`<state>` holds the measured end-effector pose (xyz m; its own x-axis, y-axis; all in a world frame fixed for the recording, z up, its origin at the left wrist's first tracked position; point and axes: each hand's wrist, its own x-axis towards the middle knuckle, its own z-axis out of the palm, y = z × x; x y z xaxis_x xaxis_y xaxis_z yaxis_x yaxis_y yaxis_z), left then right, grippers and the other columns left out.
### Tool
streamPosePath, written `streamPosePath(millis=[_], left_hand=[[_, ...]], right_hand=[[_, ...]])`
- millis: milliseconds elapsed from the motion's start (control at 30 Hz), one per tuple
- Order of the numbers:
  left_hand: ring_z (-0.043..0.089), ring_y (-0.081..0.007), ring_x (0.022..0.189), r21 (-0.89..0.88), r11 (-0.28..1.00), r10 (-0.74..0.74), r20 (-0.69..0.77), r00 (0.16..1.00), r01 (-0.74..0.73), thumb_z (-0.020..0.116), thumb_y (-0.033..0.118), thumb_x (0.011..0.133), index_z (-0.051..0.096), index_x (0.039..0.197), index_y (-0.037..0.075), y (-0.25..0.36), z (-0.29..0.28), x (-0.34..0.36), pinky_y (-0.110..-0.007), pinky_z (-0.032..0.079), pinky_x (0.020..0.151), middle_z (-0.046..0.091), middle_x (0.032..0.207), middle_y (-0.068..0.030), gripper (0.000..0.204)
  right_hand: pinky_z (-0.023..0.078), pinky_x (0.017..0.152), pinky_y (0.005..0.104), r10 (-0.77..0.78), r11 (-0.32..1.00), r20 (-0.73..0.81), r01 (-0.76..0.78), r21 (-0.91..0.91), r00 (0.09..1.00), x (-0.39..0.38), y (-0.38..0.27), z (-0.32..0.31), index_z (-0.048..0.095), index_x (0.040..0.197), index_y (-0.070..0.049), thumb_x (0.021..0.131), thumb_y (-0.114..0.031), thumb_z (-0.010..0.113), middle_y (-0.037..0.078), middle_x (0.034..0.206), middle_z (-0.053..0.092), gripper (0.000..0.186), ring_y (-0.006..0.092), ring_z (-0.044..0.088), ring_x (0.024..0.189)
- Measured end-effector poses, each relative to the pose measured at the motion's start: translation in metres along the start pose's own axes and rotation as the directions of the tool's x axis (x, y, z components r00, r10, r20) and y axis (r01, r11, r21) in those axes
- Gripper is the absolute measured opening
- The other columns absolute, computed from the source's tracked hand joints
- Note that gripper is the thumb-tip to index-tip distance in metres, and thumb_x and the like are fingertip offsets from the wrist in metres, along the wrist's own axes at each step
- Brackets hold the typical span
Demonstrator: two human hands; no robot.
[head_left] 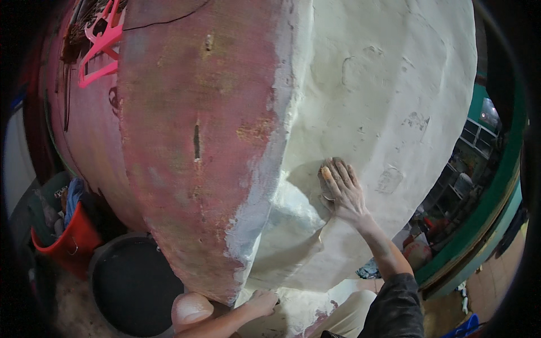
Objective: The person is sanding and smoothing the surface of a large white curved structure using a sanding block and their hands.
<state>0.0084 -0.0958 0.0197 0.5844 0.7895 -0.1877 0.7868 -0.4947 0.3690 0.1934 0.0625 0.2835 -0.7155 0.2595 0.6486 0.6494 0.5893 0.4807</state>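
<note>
R hand (344, 191) open, flat on white layer (372, 118) covering right side of big rounded pink form (169, 112); L hand (261, 304) curled low, grip unclear. Prob. best: press evenly, work wrinkles outward.

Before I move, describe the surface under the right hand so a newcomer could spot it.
Find the huge rounded form filling the middle of the view. Its right side is the pale surface, with the right hand palm-down against it. Its off-white colour sets it apart from the worn reddish section on its left.
</note>
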Motion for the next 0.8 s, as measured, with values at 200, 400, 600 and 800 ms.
streamPosePath(millis=[200, 400, 600, 800], left_hand=[[0.064, -0.0329, 0.087, 0.009, 1.0, 0.009, -0.032, 0.999, -0.009, 0.069, 0.017, 0.067, 0.064, 0.087, 0.001, 0.0, 0.005, 0.0, -0.043, 0.05, 0.076, 0.065, 0.085, -0.0184, 0.026], [0.062, -0.0314, 0.091, -0.062, 0.994, 0.083, -0.043, 0.996, -0.085, 0.068, 0.019, 0.068, 0.063, 0.091, 0.004, -0.01, 0.015, 0.007, -0.042, 0.05, 0.077, 0.063, 0.095, -0.0174, 0.028], [0.062, -0.0327, 0.084, 0.083, 0.996, 0.006, 0.111, 0.994, -0.015, 0.066, 0.027, 0.073, 0.057, 0.095, 0.002, -0.004, 0.022, 0.007, -0.043, 0.05, 0.074, 0.058, 0.09, -0.0159, 0.034], [0.062, -0.0301, 0.093, 0.028, 0.998, 0.052, 0.07, 0.996, -0.054, 0.066, 0.024, 0.071, 0.064, 0.096, 0.007, 0.004, 0.003, 0.005, -0.04, 0.05, 0.078, 0.061, 0.1, -0.0152, 0.03]], right_hand=[[0.011, 0.113, 0.0425, 0.031, 0.996, 0.108, -0.021, -0.091, 0.994, 0.004, -0.01, 0.006, 0.028, 0.141, -0.009, 0.089, -0.035, 0.049, 0.011, 0.147, 0.027, 0.061, 0.0254, 0.024, 0.137], [0.004, 0.114, 0.0446, -0.008, 0.966, 0.034, 0.017, -0.257, 0.999, 0.036, -0.008, 0.005, 0.023, 0.144, -0.008, 0.092, -0.037, 0.041, 0.011, 0.15, 0.021, 0.062, 0.0228, 0.014, 0.14], [0.002, 0.114, 0.0466, 0.143, 0.969, -0.42, -0.214, -0.127, 0.896, 0.152, 0.008, -0.03, 0.023, 0.143, -0.004, 0.093, -0.034, 0.038, 0.01, 0.151, 0.017, 0.06, 0.0226, 0.011, 0.141], [0.0, 0.112, 0.0521, 0.1, 0.926, -0.058, -0.114, -0.36, 0.993, 0.063, -0.011, 0.008, 0.022, 0.144, -0.007, 0.094, -0.031, 0.034, 0.008, 0.152, 0.016, 0.057, 0.0207, 0.012, 0.14]])
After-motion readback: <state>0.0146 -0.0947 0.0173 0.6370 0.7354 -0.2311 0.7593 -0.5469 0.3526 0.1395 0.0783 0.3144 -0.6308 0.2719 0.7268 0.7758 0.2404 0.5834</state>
